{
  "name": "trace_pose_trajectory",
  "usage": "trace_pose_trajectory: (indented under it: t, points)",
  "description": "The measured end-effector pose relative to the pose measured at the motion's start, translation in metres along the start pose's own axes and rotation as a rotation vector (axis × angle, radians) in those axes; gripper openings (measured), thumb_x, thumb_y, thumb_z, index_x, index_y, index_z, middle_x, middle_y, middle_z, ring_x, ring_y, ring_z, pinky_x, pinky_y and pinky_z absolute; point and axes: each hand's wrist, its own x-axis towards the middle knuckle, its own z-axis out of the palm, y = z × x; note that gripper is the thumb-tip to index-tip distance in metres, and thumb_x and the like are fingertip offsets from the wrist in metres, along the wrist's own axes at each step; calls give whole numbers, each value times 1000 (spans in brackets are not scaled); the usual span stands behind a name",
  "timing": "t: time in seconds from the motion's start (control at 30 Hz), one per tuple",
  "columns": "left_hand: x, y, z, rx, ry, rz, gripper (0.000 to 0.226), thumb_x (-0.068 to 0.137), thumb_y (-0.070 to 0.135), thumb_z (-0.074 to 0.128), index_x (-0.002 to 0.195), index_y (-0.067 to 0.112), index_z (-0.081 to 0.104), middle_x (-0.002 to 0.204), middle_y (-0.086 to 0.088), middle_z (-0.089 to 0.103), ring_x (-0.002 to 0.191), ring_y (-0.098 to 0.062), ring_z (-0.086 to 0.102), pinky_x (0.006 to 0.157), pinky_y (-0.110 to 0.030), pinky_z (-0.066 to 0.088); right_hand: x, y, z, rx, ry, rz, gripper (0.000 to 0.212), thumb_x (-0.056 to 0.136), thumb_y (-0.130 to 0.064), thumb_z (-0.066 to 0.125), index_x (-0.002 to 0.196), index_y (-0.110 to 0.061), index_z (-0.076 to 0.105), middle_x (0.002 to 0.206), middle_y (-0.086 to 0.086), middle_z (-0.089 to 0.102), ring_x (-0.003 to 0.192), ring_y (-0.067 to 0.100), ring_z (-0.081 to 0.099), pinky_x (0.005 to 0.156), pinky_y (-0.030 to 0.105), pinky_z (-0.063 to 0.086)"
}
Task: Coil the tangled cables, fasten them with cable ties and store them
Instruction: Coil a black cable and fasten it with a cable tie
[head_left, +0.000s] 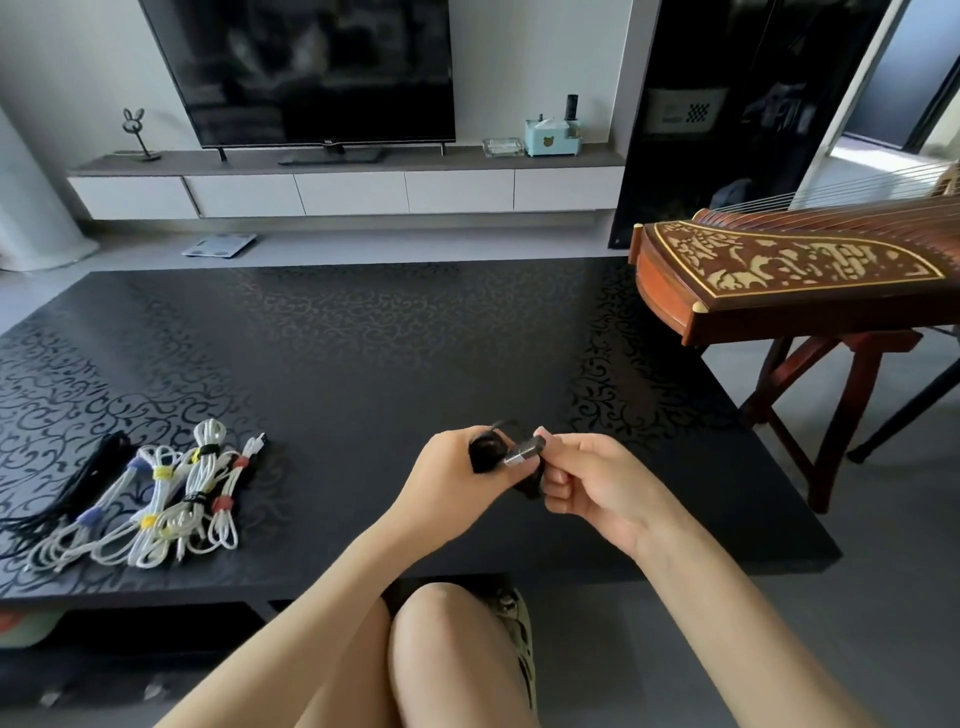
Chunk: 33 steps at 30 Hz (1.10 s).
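Note:
A small black cable coil (485, 451) is held above the black patterned table (363, 353), near its front edge. My left hand (452, 483) is closed around the coil. My right hand (587, 486) pinches the cable's metal-tipped plug (524, 451) right beside the coil, and a dark strand hangs below my fingers. Several white cables (166, 499), coiled and bound with yellow, red, purple and black ties, lie together at the table's front left. A bundle of black cable ties (78, 488) lies just left of them.
A wooden zither on a stand (789, 275) overlaps the table's right side. Behind the table stand a TV (311, 73) on a low white cabinet (343, 187) and a scale (219, 244) on the floor. My knees (441, 660) are below the table's front edge.

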Motion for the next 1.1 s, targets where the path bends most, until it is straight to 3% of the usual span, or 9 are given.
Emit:
trace_pose_trajectory:
  t: [0.13,0.2,0.37,0.53,0.67,0.83,0.93,1.0,1.1]
  points:
    - [-16,3,-22,-813,-18,-193,37,74,39,73,72,13,46,51,9,25,40,-6,21,37,-17,24,-22,-13,14,104,-133,-158,27,91,-32,56,73,-13,63,73,4,56,68,16,55,58,27,47]
    - [-21,7,-29,-1000,-31,-235,35,77,36,69,75,12,43,53,8,19,40,-4,18,35,-15,23,-30,-15,24,135,-194,-142,28,92,-24,49,74,-12,65,87,7,62,78,25,63,58,31,51]
    - [-35,25,-37,-899,-70,-185,34,83,41,61,56,21,54,50,10,25,42,-5,21,37,-15,24,-38,-14,61,118,-91,-19,42,93,-7,47,53,-8,59,67,14,60,55,22,60,43,25,45]
    - [-47,36,-46,-885,-64,-199,39,78,51,62,60,17,59,48,10,24,40,-5,21,37,-16,22,-44,-21,75,-28,-157,-20,13,88,2,55,79,-7,52,63,3,52,48,9,43,40,17,29]
    - [-57,39,-45,-684,43,-194,35,73,54,64,57,23,62,48,9,28,41,-7,22,38,-17,22,-47,-24,78,-182,-135,13,14,89,0,51,81,-11,54,59,-4,41,47,7,30,45,22,15]
    - [-61,35,-44,-580,21,-192,37,87,37,63,51,28,59,46,13,33,40,-5,26,38,-16,24,-46,-19,80,-233,-70,24,16,94,-16,57,83,-6,60,53,-6,30,43,8,21,41,21,15]
    - [-62,36,-50,-633,-78,-186,33,78,50,67,65,23,56,50,13,32,41,-4,25,38,-14,24,-48,-18,79,-184,-91,87,29,91,-25,61,64,-17,66,52,-6,25,42,7,18,37,19,17]
    - [-60,37,-54,-668,-151,-219,46,74,64,66,74,22,48,54,11,33,44,-5,24,39,-16,23,-47,-18,75,-152,-51,89,37,91,-25,61,55,-19,56,51,-5,24,40,7,17,35,19,17]
    - [-56,35,-60,-811,-234,-403,71,78,78,32,95,13,54,56,4,37,43,-8,26,40,-20,20,-40,-23,66,-169,192,39,49,89,-22,60,49,-22,33,45,-5,23,35,9,17,35,19,16]
